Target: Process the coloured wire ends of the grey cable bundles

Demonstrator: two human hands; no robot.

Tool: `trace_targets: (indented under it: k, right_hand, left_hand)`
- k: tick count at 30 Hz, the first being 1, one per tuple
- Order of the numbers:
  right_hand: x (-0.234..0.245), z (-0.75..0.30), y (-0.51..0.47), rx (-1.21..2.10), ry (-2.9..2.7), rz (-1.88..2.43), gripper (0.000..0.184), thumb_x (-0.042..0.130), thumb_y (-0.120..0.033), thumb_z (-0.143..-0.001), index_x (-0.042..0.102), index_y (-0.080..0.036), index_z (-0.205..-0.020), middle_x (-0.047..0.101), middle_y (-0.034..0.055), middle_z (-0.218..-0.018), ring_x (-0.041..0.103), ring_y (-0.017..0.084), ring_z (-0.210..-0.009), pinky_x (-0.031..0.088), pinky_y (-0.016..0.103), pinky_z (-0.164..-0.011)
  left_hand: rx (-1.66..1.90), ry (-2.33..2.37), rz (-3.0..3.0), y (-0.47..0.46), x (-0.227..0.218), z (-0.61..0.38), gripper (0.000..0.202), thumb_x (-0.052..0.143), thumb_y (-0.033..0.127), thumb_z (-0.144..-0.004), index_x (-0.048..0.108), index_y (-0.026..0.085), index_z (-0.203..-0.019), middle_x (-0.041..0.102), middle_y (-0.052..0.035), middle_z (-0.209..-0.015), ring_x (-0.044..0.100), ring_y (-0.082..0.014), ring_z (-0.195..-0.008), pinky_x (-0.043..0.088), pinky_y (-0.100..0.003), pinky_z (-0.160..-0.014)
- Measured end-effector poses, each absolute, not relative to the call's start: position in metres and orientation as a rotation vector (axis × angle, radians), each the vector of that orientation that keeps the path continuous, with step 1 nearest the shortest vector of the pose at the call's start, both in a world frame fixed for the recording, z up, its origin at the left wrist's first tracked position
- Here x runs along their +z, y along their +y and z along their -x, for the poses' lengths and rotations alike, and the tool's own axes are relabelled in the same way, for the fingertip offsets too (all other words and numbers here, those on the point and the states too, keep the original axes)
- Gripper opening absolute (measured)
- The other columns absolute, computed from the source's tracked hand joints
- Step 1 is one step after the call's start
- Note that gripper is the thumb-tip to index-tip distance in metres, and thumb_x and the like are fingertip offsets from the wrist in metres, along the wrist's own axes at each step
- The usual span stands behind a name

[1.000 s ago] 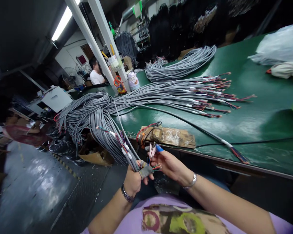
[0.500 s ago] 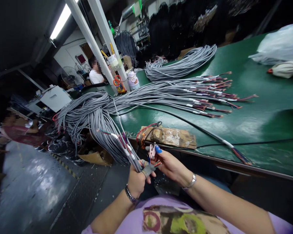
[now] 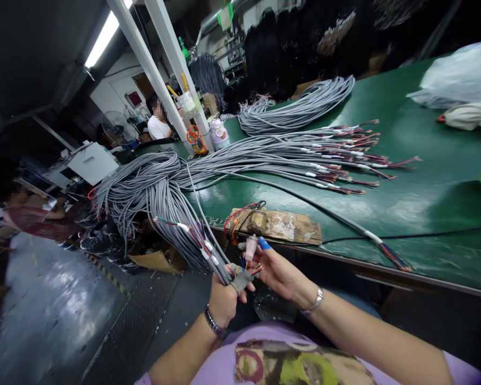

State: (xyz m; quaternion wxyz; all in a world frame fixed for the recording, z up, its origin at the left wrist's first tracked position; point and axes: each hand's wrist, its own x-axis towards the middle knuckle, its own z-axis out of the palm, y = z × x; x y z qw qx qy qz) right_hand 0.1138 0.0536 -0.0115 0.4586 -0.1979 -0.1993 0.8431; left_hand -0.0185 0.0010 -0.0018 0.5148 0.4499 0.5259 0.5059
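Note:
My left hand [image 3: 223,299], its thumb in a worn grey cover, is closed round several grey cables [image 3: 221,271] below the table edge. White sleeves and thin coloured wires [image 3: 200,235] show at some cable ends above it; other bare wire tips [image 3: 257,270] stick out beside the thumb. Close to those tips is my right hand [image 3: 276,272], palm turned inward, with a blue cover on one fingertip. A small pink piece [image 3: 251,248] is at its fingertips, and whether it is a finger cover is unclear. The fingers look apart.
More grey cables [image 3: 240,152] lie across the green table [image 3: 425,208], one long cable [image 3: 324,203] reaching right. A worn board [image 3: 288,225] sits at the near edge. Behind are a coil [image 3: 304,107] and posts [image 3: 184,69]. People [image 3: 158,125] sit at the left.
The blue-covered fingertip of my right hand has moved slightly right, away from the pink piece, which has turned. My left hand keeps its hold and the cable ends have shifted slightly left.

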Motion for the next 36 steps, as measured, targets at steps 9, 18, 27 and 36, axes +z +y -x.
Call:
trace_targets:
  k: [9,18,27,36]
  right_hand:
    - [-0.016,-0.118,0.057,2.075,-0.515,0.527,0.028,0.066,-0.042,-0.078,0.069,-0.017,-0.088,0.063,0.0015,-0.07,0.053,0.012,-0.062,0.044,0.024,-0.057]
    - [-0.013,-0.117,0.057,2.08,-0.517,0.467,0.029,0.073,-0.044,-0.071,0.067,-0.016,-0.079,0.063,0.001,-0.068,0.052,0.013,-0.062,0.041,0.026,-0.059]
    - [-0.019,-0.115,0.06,2.064,-0.52,0.47,0.034,0.075,-0.045,-0.068,0.069,-0.016,-0.084,0.064,0.0006,-0.07,0.051,0.011,-0.059,0.04,0.026,-0.059]
    - [-0.023,-0.115,0.058,2.073,-0.52,0.434,0.033,0.066,-0.05,-0.076,0.066,-0.018,-0.082,0.062,0.0012,-0.071,0.053,0.013,-0.065,0.042,0.026,-0.06]
  left_hand:
    - [1.243,1.263,-1.102,-0.006,0.002,0.023,0.03,0.07,0.041,-0.07,0.059,0.014,-0.066,0.065,-0.002,-0.055,0.043,-0.0056,-0.033,0.03,-0.019,-0.036]
    - [1.257,1.276,-1.073,0.002,0.001,0.016,0.03,0.069,0.041,-0.071,0.059,0.013,-0.065,0.064,-0.0016,-0.054,0.042,-0.0051,-0.033,0.029,-0.018,-0.034]
    - [1.204,1.322,-1.088,0.004,0.0,0.016,0.027,0.069,0.036,-0.07,0.056,0.014,-0.063,0.063,-0.0007,-0.051,0.041,-0.0048,-0.032,0.028,-0.018,-0.034]
    - [1.207,1.308,-1.098,-0.001,0.0,0.02,0.028,0.068,0.036,-0.072,0.056,0.013,-0.061,0.064,-0.0014,-0.052,0.041,-0.0046,-0.032,0.028,-0.018,-0.034]
